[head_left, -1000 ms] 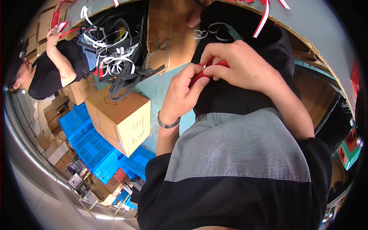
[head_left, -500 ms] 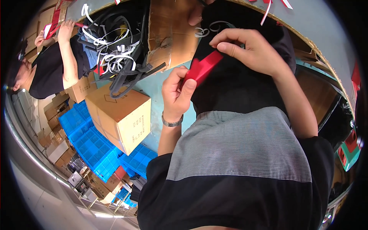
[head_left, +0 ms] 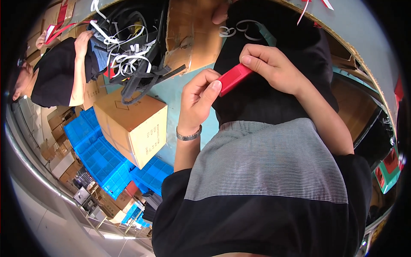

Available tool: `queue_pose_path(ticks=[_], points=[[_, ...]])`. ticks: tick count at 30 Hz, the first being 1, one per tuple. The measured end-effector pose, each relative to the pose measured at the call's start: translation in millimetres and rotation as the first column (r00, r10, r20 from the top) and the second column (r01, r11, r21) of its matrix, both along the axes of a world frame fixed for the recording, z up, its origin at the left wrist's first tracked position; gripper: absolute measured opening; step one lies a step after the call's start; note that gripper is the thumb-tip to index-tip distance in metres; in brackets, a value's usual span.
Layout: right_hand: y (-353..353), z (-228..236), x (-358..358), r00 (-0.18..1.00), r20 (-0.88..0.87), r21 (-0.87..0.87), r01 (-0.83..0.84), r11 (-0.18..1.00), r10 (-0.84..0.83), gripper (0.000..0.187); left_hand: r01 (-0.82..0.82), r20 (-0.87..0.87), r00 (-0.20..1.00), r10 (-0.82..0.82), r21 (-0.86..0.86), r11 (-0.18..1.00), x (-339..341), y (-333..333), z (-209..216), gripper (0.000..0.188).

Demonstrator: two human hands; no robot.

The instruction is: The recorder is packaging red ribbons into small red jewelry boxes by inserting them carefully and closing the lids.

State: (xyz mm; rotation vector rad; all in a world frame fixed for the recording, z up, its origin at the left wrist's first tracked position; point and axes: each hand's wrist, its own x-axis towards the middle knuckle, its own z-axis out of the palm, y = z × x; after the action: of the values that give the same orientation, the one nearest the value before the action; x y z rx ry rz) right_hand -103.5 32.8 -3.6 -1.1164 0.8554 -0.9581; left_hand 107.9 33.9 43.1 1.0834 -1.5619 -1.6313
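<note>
A small, elongated red piece [head_left: 235,79], box-like with a recessed face, is stretched between my two hands above my lap. My left hand [head_left: 200,96], a metal-banded watch on its wrist, grips the near left end between thumb and curled fingers. At the far right end, the thumb and fingers of my right hand [head_left: 274,66] pinch it. Its ends are partly hidden by my fingers. Beyond, on the dark cloth over my legs, lie curled white strips [head_left: 248,26] and a pale green piece [head_left: 267,36].
A cardboard carton [head_left: 132,122] stands to my left by blue plastic crates [head_left: 98,160]. Farther up, a bin holds tangled white and black strips [head_left: 132,60]. A co-worker [head_left: 55,73] in black handles a red strip at far left. The grey tabletop [head_left: 364,38] curves along the upper right.
My right hand has come down onto the red piece's far end, where before it was held apart above it. The red piece has swung flatter. The co-worker's near hand has lowered from the red strip.
</note>
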Motion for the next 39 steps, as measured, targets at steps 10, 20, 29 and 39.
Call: queue_pose_path(ticks=[10, 20, 29, 39], points=[[5, 11, -1, 0.979, -0.202, -0.072, 0.006, 0.997, -0.020, 0.024, 0.005, 0.179, 0.984, -0.007, 0.009, 1.000, -5, 4, 5, 0.014], [6, 17, 0, 0.961, -0.256, -0.174, 0.065, 0.983, -0.108, 0.020, -0.088, 0.241, 0.966, 0.093, -0.031, 0.996, -21, 6, 1, 0.021], [22, 12, -9, 0.953, -0.298, -0.353, -0.063, 0.933, -0.049, 0.021, -0.148, 0.204, 0.964, 0.170, -0.122, 0.982, -35, 25, -9, 0.024], [126, 168, -222, 0.540, 0.015, -0.572, 0.695, 0.437, -0.841, 0.019, -0.124, -0.292, 0.956, 0.021, -0.341, 0.932, -107, -3, 41, 0.035]])
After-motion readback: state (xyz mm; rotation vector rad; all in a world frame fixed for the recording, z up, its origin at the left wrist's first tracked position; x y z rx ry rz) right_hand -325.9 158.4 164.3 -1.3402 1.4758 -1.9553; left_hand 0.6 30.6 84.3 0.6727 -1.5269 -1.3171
